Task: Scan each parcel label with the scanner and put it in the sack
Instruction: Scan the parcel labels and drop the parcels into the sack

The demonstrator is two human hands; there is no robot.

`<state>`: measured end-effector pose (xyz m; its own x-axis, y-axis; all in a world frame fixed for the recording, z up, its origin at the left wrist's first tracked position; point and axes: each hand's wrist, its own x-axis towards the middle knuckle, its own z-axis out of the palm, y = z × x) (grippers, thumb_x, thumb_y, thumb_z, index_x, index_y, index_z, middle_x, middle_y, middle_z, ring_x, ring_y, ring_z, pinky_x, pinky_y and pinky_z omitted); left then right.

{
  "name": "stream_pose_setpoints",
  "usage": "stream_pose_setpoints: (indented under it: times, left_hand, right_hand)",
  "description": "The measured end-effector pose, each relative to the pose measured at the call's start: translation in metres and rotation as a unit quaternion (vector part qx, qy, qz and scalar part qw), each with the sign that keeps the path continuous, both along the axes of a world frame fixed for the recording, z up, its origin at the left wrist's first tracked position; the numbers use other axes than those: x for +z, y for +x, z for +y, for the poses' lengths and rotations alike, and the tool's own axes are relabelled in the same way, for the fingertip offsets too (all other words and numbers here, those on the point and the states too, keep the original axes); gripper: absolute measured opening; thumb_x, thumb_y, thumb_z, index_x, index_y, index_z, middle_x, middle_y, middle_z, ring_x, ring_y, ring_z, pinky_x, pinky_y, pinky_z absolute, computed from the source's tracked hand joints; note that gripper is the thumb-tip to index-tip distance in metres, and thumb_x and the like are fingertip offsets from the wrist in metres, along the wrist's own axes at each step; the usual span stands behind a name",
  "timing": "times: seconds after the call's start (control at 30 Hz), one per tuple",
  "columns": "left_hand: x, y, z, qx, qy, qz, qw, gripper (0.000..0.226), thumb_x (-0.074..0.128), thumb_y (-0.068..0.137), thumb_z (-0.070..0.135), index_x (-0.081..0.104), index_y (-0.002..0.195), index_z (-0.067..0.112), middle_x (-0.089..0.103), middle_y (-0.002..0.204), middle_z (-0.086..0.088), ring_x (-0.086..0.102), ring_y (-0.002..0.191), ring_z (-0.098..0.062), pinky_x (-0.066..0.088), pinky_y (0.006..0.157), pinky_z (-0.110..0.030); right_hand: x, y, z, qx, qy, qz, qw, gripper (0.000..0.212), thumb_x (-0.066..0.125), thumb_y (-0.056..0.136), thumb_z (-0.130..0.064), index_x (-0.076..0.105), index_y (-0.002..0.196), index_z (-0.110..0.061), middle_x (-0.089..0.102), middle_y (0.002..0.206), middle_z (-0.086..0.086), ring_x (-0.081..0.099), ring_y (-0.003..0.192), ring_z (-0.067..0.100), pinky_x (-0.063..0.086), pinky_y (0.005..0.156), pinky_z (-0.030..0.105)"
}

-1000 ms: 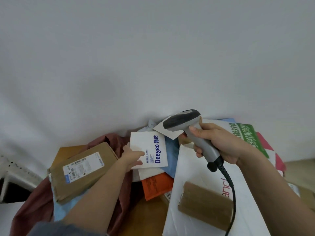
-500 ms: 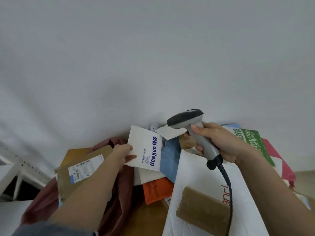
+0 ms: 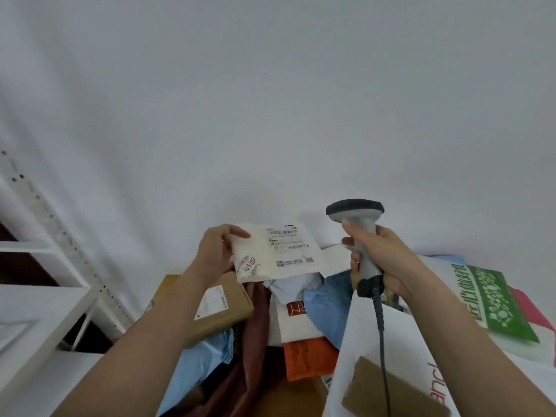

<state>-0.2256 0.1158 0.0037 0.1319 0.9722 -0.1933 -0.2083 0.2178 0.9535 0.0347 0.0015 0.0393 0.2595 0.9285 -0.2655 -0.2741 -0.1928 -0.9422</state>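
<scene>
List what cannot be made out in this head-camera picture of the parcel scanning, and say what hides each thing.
- Label print on the white parcel in the left hand: too small and blurred.
- Scanner window: faces away; the right hand covers the trigger.
- Brown box: partly behind the left forearm.
- Scanner cable: cut off by the bottom edge.
- Sack: cannot be identified in the pile.
</scene>
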Motion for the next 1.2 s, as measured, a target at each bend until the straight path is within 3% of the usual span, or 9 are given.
stream_pose_setpoints:
  times: [0.07, 0.2, 0.3, 0.43, 0.53, 0.63, 0.77, 1.03, 1.2]
  left_hand:
    - [0.010, 0.002, -0.007, -0.002, 0.018, -0.020, 1.000, 0.022, 0.036, 0.063, 0.005, 0.058, 0.066, 0.001, 0.054, 0.099, -0.022, 0.054, 0.094, -0.041, 0.046, 0.087, -0.062]
    - [0.032, 0.015, -0.020, 0.001, 0.089, -0.009, 0.996, 0.017, 0.040, 0.052, 0.008, 0.057, 0.056, 0.008, 0.051, 0.080, -0.015, 0.047, 0.074, -0.029, 0.042, 0.067, -0.038]
    - [0.040, 0.020, -0.023, 0.004, 0.147, 0.041, 0.988, 0.027, 0.037, 0.063, -0.004, 0.059, 0.059, 0.011, 0.056, 0.074, -0.008, 0.048, 0.064, -0.024, 0.042, 0.053, -0.025]
    - [0.045, 0.025, -0.019, 0.017, 0.150, 0.063, 0.987, 0.044, 0.044, 0.083, -0.010, 0.059, 0.109, 0.023, 0.056, 0.106, -0.001, 0.061, 0.081, -0.021, 0.053, 0.061, -0.031]
    - [0.044, 0.028, -0.022, -0.035, 0.044, -0.048, 0.997, 0.047, 0.060, 0.088, 0.000, 0.046, 0.130, 0.017, 0.055, 0.115, -0.010, 0.062, 0.089, -0.026, 0.055, 0.063, -0.034]
    - [0.038, 0.031, -0.034, -0.126, -0.044, -0.074, 0.988, 0.058, 0.072, 0.074, 0.014, 0.050, 0.126, 0.002, 0.065, 0.111, -0.017, 0.070, 0.087, -0.029, 0.061, 0.069, -0.034]
    - [0.024, 0.040, -0.047, -0.224, -0.063, -0.044, 0.971, 0.053, 0.072, 0.078, 0.017, 0.055, 0.126, 0.004, 0.068, 0.119, -0.016, 0.065, 0.110, -0.036, 0.055, 0.091, -0.041]
    - [0.022, 0.042, -0.036, -0.154, -0.048, -0.093, 0.983, 0.022, 0.061, 0.090, -0.002, 0.058, 0.111, 0.004, 0.072, 0.107, -0.017, 0.072, 0.080, -0.025, 0.061, 0.068, -0.034]
    - [0.021, 0.033, -0.032, -0.093, -0.050, -0.102, 0.989, 0.018, 0.061, 0.089, -0.003, 0.060, 0.106, 0.006, 0.071, 0.104, -0.015, 0.068, 0.082, -0.024, 0.060, 0.061, -0.027]
  right_hand:
    - [-0.002, -0.004, 0.000, 0.013, -0.002, -0.021, 1.000, 0.044, 0.077, 0.080, -0.036, 0.057, 0.107, -0.007, 0.061, 0.097, 0.011, 0.048, 0.045, 0.011, 0.048, 0.048, 0.026]
    - [-0.006, -0.013, -0.001, 0.040, 0.006, -0.035, 0.999, 0.041, 0.080, 0.079, -0.026, 0.058, 0.107, -0.005, 0.067, 0.083, 0.010, 0.047, 0.044, 0.011, 0.047, 0.044, 0.024]
    - [-0.008, -0.016, 0.000, 0.040, 0.022, -0.035, 0.998, 0.028, 0.075, 0.080, -0.003, 0.055, 0.100, -0.004, 0.061, 0.053, 0.002, 0.046, 0.040, 0.012, 0.045, 0.042, 0.024]
    - [-0.007, -0.015, 0.000, -0.014, 0.054, -0.047, 0.997, 0.028, 0.072, 0.081, 0.006, 0.052, 0.098, -0.005, 0.057, 0.046, -0.002, 0.048, 0.039, 0.010, 0.046, 0.042, 0.024]
    - [-0.008, -0.012, -0.001, -0.093, 0.078, -0.057, 0.991, 0.029, 0.072, 0.081, 0.003, 0.051, 0.099, -0.005, 0.057, 0.053, 0.001, 0.049, 0.039, 0.008, 0.046, 0.041, 0.022]
    - [-0.009, -0.009, 0.000, -0.166, 0.093, -0.024, 0.981, 0.035, 0.073, 0.082, -0.001, 0.052, 0.109, -0.006, 0.060, 0.075, 0.007, 0.054, 0.052, 0.012, 0.052, 0.049, 0.025]
    - [-0.012, -0.010, 0.001, -0.192, 0.105, -0.005, 0.976, 0.041, 0.073, 0.081, 0.001, 0.050, 0.115, -0.004, 0.062, 0.083, 0.011, 0.055, 0.060, 0.017, 0.056, 0.059, 0.032]
    - [-0.008, -0.012, -0.004, -0.159, 0.110, -0.050, 0.980, 0.033, 0.074, 0.081, -0.003, 0.053, 0.106, -0.004, 0.057, 0.067, 0.001, 0.047, 0.046, 0.009, 0.046, 0.046, 0.020]
    - [0.002, -0.010, -0.008, -0.179, 0.104, -0.047, 0.977, 0.031, 0.070, 0.086, -0.013, 0.054, 0.111, -0.004, 0.052, 0.075, 0.005, 0.046, 0.050, 0.012, 0.049, 0.048, 0.021]
